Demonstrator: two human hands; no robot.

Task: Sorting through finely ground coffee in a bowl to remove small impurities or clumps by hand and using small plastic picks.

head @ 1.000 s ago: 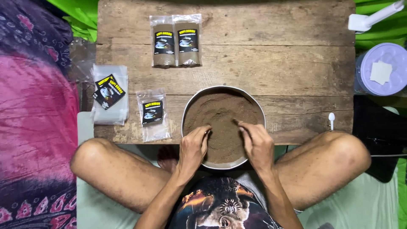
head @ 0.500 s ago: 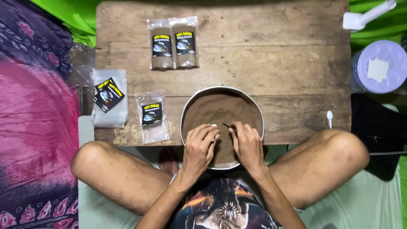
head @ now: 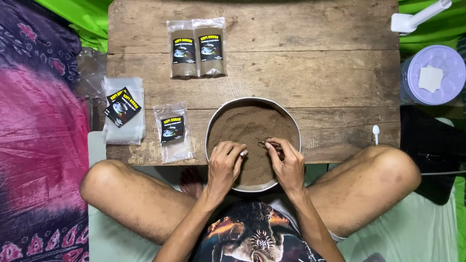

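Right hand (head: 287,165) pinches spoon (head: 268,144) above powder bowl (head: 252,140).

Round bowl (head: 212,127): thin metal rim, dull shine. Powder (head: 247,127) inside bowl: brown, matt, fine-grained. Table (head: 315,73) under bowl: bare wood, rough, worn. Filled pouches (head: 196,47) beyond bowl, empty pouch (head: 173,132) left of bowl: clear glossy plastic. Lid (head: 439,73) far right of bowl: smooth lilac plastic. Cloth (head: 39,121) far left: matt patterned fabric.
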